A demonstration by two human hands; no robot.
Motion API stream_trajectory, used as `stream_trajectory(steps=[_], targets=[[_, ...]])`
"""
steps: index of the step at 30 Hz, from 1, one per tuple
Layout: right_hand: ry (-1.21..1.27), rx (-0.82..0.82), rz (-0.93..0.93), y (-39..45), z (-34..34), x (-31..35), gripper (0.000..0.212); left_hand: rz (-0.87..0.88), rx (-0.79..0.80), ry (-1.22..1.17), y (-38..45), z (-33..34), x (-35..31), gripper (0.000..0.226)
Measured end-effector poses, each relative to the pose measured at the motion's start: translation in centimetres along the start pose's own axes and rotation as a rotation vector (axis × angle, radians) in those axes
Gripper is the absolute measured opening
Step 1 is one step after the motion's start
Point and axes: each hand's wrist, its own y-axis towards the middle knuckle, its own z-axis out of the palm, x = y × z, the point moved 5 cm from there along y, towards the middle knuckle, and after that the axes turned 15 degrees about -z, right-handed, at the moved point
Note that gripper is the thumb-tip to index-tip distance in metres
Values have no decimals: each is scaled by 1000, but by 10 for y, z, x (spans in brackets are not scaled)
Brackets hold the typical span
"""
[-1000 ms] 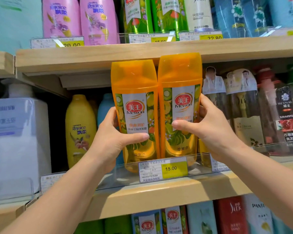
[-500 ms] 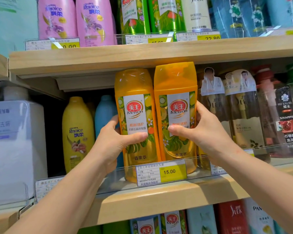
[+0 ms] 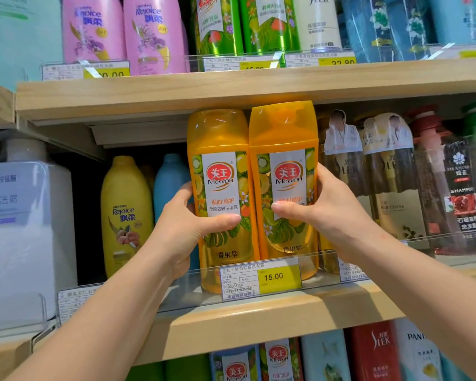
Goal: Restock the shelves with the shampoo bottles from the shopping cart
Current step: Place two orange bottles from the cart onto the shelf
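Two orange Mewon shampoo bottles stand upright side by side on the middle wooden shelf (image 3: pixel 259 320), behind its clear front rail. My left hand (image 3: pixel 187 226) grips the left orange bottle (image 3: pixel 220 138), thumb across its label. My right hand (image 3: pixel 322 207) grips the right orange bottle (image 3: pixel 283 133) from its right side, thumb on the label. The left bottle sits slightly further back than the right one. The bottle bases are behind the 15.00 price tag (image 3: pixel 261 277). The shopping cart is out of view.
A yellow Rejoice bottle (image 3: pixel 125 213) and a blue bottle (image 3: pixel 171 182) stand left of the orange pair; dark clear bottles (image 3: pixel 388 193) stand to the right. The upper shelf board (image 3: pixel 231 89) hangs just above the caps. A large white jug (image 3: pixel 25 229) fills the far left.
Both orange bottles have moved down and back into the shelf, from above the rail to behind it. My hands have kept their grip and followed them in.
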Motion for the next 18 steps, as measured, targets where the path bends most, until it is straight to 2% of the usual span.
stream_trajectory(steps=[4, 8, 11, 14, 18], targets=[[-7, 6, 37, 2, 2, -5, 53, -51, -19, -22, 3, 0, 3, 83], [68, -27, 164, 7, 0, -17, 46, -80, 5, -59, 5, -3, 5, 80], [60, 34, 168, 12, 6, -17, 46, -90, 13, -76, 7, -6, 6, 88], [85, 47, 194, 13, 6, -19, 45, -84, 17, -59, 8, -6, 5, 86], [99, 45, 239, 10, 5, -24, 55, -78, 10, -6, 10, -6, 8, 83]])
